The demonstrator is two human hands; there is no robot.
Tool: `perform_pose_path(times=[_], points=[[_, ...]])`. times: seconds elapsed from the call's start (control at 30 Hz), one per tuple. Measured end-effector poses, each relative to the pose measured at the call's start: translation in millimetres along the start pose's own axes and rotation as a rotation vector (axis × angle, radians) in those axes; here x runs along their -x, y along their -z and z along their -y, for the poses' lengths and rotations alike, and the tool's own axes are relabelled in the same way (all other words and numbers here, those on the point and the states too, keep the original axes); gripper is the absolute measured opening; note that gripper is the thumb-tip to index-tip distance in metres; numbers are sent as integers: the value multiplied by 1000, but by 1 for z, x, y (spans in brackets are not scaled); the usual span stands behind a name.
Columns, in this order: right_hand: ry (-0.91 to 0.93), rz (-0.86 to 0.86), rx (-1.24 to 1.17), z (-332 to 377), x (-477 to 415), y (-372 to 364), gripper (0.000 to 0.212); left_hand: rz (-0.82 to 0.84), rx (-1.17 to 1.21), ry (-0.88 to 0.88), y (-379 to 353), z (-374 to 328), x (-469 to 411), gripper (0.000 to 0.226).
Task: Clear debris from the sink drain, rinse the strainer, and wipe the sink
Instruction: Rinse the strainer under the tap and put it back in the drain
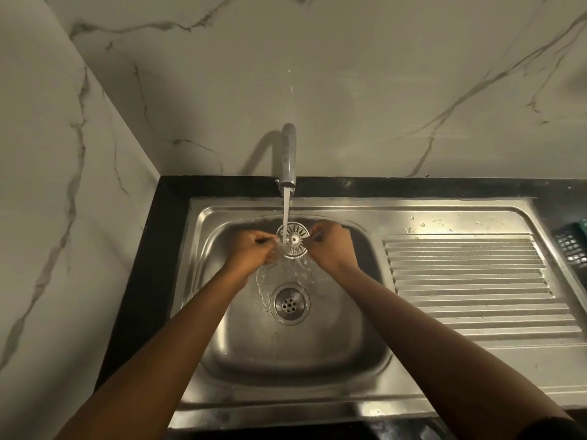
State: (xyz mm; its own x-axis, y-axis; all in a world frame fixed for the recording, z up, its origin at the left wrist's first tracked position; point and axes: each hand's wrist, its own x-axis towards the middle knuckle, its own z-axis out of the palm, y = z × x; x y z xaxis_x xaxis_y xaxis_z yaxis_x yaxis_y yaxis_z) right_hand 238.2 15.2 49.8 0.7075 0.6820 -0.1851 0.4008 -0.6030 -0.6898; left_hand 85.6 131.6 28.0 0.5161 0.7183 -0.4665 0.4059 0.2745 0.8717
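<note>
A round metal strainer [293, 240] with radial slots is held flat above the steel sink basin [317, 354], under the water stream running from the faucet [288, 160]. My left hand [251, 249] pinches its left rim and my right hand [327, 246] pinches its right rim. Water spills off the strainer and splashes down toward the open drain [289, 304], which shows several small holes. No debris shows in the drain.
A ribbed steel drainboard [476, 281] with water drops lies right of the basin. A dark green slotted basket [573, 246] sits at the far right edge. Black countertop [152, 265] frames the sink, and marble walls stand behind and to the left.
</note>
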Motion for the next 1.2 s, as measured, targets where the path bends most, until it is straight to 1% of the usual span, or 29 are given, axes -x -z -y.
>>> perform_pose_path(times=[0.03, 0.1, 0.17, 0.23, 0.3, 0.37, 0.47, 0.5, 0.57, 0.67, 0.77, 0.87, 1.0, 1.13, 1.2], points=[[22, 8, 41, 2, 0, -1, 10, -11, -1, 6, 1, 3, 1, 7], [66, 46, 123, 7, 0, -3, 2, -52, -9, 20, 3, 6, 4, 11], [128, 96, 216, 14, -1, -7, 10, -78, 5, 47, 4, 11, 8, 8], [189, 128, 259, 22, -3, -11, 17, -91, 48, 80, 6, 16, 12, 21], [229, 142, 268, 29, -5, -15, 21, -119, 83, 103, 9, 20, 17, 27], [247, 154, 246, 33, -8, -17, 15, -150, 108, 107, 10, 23, 19, 28], [247, 157, 191, 37, -7, -18, 12, -161, 127, 104, 12, 24, 21, 32], [253, 156, 186, 37, -7, -17, 12, -156, 120, 99, 12, 24, 21, 32], [262, 146, 180, 34, -5, -14, 15, -151, 95, 80, 11, 24, 21, 24], [238, 102, 171, 26, -3, -6, 20, -152, 67, 29, 7, 23, 20, 17], [176, 50, 104, 14, 1, 4, 20, -132, 54, -66, 2, 18, 21, 13], [103, 1, 27, 3, 4, 9, 23, -121, 23, -157, -3, 9, 22, 1], [-3, -48, -123, -11, 6, 10, 30, -118, -19, -247, -8, -2, 25, 18], [-43, -90, -213, -17, 10, 6, 28, -106, -42, -302, -10, -5, 28, 11], [-22, -92, -223, -14, 10, 4, 28, -130, -46, -307, -7, -2, 30, 15]])
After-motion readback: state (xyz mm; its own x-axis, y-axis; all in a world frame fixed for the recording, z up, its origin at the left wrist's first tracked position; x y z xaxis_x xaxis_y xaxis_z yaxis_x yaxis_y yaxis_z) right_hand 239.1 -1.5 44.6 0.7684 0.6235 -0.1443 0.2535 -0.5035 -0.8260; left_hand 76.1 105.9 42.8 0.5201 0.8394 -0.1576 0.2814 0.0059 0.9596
